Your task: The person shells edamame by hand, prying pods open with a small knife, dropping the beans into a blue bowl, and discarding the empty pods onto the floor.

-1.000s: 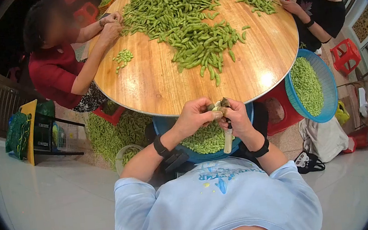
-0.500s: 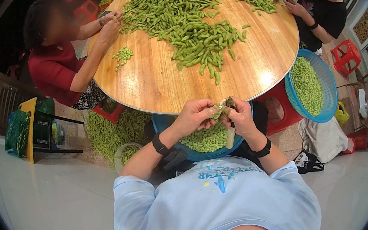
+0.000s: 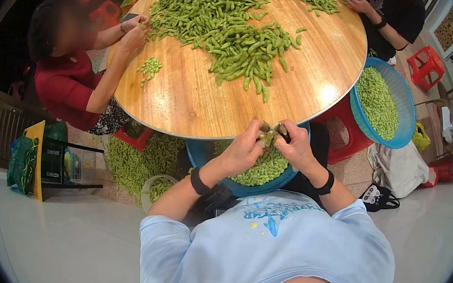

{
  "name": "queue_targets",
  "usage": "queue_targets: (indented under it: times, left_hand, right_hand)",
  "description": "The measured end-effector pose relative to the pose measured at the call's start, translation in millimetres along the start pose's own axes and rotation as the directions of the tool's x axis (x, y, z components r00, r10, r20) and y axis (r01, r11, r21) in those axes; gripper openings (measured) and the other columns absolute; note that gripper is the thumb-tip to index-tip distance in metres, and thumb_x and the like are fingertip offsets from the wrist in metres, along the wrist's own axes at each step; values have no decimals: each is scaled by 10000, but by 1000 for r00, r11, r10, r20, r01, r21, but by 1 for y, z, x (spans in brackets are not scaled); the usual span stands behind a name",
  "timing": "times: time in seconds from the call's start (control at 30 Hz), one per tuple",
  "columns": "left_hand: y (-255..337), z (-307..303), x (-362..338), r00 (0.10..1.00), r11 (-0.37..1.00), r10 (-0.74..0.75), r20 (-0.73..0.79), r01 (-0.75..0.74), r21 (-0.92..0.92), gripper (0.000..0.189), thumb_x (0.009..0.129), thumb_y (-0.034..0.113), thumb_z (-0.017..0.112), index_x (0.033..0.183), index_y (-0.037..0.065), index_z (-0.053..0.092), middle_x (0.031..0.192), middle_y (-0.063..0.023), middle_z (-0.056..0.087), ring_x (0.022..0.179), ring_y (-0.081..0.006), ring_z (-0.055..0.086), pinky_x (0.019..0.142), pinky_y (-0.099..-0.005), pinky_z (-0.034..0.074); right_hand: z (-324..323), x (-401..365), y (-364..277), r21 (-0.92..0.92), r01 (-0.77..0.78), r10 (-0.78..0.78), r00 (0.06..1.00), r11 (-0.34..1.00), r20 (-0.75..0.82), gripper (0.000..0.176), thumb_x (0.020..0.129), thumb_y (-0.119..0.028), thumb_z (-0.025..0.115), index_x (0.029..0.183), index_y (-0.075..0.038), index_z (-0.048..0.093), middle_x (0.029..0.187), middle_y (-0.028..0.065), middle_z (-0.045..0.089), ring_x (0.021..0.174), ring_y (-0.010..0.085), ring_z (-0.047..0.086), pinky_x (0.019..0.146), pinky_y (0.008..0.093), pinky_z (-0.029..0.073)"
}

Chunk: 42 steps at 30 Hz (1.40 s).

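My left hand (image 3: pixel 243 152) and my right hand (image 3: pixel 295 147) are close together in front of the table edge, fingers closed round a green bean pod (image 3: pixel 269 136) between them. Below them a blue basin (image 3: pixel 197 151) on my lap holds many shelled green beans (image 3: pixel 263 171). A large heap of green pods (image 3: pixel 223 13) lies on the round wooden table (image 3: pixel 188 101), its nearest tip beyond my hands.
A person in red (image 3: pixel 66 84) is at the left, beside a few shelled beans (image 3: pixel 149 68). Another person in black (image 3: pixel 399 10) is at the right. A blue basket (image 3: pixel 405 115), red stools (image 3: pixel 425 67) and floor pods (image 3: pixel 139 162) surround the table.
My hands have shifted slightly, with the left turned more upright; the pale object under my right hand no longer shows. The person in black has moved both hands closer together.
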<state>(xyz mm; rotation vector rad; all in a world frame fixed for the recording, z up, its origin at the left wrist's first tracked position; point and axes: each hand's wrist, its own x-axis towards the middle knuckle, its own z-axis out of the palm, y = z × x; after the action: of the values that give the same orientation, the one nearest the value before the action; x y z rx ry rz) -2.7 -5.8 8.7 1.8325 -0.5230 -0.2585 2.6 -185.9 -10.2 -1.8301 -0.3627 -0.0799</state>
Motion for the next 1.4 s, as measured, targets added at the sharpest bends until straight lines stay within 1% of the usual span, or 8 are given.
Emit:
queue_targets:
  times: [0.5,0.57,0.8,0.9,1.0,1.07,1.2,1.4]
  left_hand:
    - [4,-15,-6,996,993,-6,89,-4,115,349,878,87,580,1128,-47,378,709,-164,595,644,-326,614,571,-375,461]
    - [0,-13,-7,994,988,49,100,-63,143,371,877,69,577,1154,-59,366,706,-137,598,615,-276,615,556,-346,465]
    - [-4,-7,-8,972,957,235,-12,-230,175,350,894,88,570,1158,-51,386,679,-143,575,650,-324,608,568,-370,445]
    - [-12,-5,-9,980,967,191,-50,-179,183,309,899,71,554,1147,-39,406,671,-155,567,630,-338,597,548,-364,441]
    - [-17,-7,-11,980,967,124,-155,-84,240,257,896,81,573,1105,-24,467,653,-123,573,590,-276,604,538,-328,454]
    - [-12,-10,-11,990,996,-37,-138,48,81,260,896,87,588,1107,-20,480,656,-77,574,596,-188,589,538,-280,450]
    - [1,-9,-12,978,953,-203,-56,184,-239,238,873,106,644,1054,-9,541,697,2,576,656,-53,561,551,-198,446]
    - [27,-10,-32,972,991,-37,-231,66,120,226,785,61,691,971,0,578,818,-75,590,662,-122,571,589,-264,475]
  right_hand:
    - [-2,0,5,248,1,-52,978,969,200,125,828,-28,624,936,21,585,695,18,558,589,87,503,528,243,417]
    - [-7,1,3,459,-375,208,904,805,374,129,833,-31,621,948,13,581,666,2,537,524,59,473,460,220,373]
    - [-1,-4,10,611,-411,198,901,677,386,132,839,-20,605,963,8,571,653,-6,523,491,45,449,430,208,344]
    - [3,-6,16,570,-378,201,915,729,350,111,844,-22,604,946,9,574,657,-1,525,494,50,456,440,212,351]
    - [7,-7,22,155,126,-148,979,980,144,92,844,-39,624,905,7,573,647,0,529,499,50,464,448,218,354]
    - [2,-10,9,258,-222,180,967,940,178,90,843,-50,642,844,-3,565,621,-6,525,504,44,468,448,222,351]
    - [5,-5,1,392,-324,286,946,861,155,119,854,-50,644,788,-23,548,594,-18,516,493,39,461,429,217,343]
    - [31,-11,-14,548,-321,273,947,772,171,99,903,-100,595,859,-14,574,632,1,545,482,42,466,416,200,352]
